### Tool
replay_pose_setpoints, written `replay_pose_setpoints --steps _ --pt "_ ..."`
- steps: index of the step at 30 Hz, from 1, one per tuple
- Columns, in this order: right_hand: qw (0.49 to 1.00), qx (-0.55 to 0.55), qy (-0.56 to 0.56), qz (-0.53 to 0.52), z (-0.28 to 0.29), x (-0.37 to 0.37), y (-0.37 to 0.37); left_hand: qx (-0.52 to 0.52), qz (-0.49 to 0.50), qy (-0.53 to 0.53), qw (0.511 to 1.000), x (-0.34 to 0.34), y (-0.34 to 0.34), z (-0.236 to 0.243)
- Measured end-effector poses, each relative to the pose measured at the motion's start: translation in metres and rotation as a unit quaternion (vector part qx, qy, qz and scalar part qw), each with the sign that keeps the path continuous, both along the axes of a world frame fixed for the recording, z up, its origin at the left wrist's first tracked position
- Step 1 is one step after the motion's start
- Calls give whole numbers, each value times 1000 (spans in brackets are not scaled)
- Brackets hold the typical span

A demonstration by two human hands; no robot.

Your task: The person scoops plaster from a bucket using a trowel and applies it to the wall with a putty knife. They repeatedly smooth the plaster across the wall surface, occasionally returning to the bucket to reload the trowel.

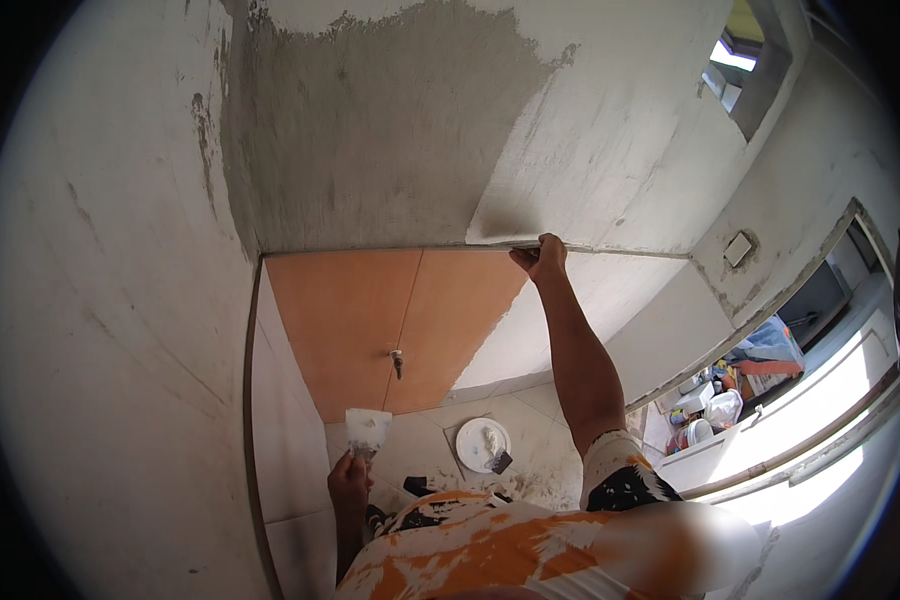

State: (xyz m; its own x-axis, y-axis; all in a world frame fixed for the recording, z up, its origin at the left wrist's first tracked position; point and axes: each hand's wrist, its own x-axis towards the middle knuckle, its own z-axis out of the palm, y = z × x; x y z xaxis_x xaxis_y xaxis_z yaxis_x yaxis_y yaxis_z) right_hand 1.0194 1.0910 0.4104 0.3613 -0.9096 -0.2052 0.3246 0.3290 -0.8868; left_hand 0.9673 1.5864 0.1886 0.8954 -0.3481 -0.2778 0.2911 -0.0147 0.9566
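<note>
My left hand (348, 482) is low near the tiled wall, closed around a putty knife (369, 428) whose broad blade is smeared with white putty. My right arm stretches up and forward. At its end my right hand (542, 262) grips a wide flat scraper (505, 241), held along the lower edge of the upper wall, above the tiles; the hand hides most of its grip. White filler (610, 140) coats the wall's right side, while bare grey plaster (370, 150) shows on the left, with a ragged border between them.
Orange tiles (340, 310) with a tap (397, 362) lie below the ledge. On the floor stands a round white container (467, 450) with putty and a dark-bladed tool (501, 462), debris around it. At right, a doorway shows paint buckets (700, 432) and bags; a window opening (735, 70) is above.
</note>
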Motion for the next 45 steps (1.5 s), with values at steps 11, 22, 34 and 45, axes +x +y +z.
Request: replay_pose_setpoints --steps 11,22,34,45 --pt "985 -169 24 3 279 31 -50 5 -1 11 1000 4 -5 -8" --pt "883 -351 -247 191 339 -29 70 -212 -165 12 963 48 -60 78" --pt "354 -857 36 372 122 -113 213 -164 -221 -236 932 118 -90 230" --pt "393 -873 136 256 107 -106 190 -170 -245 -187 936 99 -85 214"
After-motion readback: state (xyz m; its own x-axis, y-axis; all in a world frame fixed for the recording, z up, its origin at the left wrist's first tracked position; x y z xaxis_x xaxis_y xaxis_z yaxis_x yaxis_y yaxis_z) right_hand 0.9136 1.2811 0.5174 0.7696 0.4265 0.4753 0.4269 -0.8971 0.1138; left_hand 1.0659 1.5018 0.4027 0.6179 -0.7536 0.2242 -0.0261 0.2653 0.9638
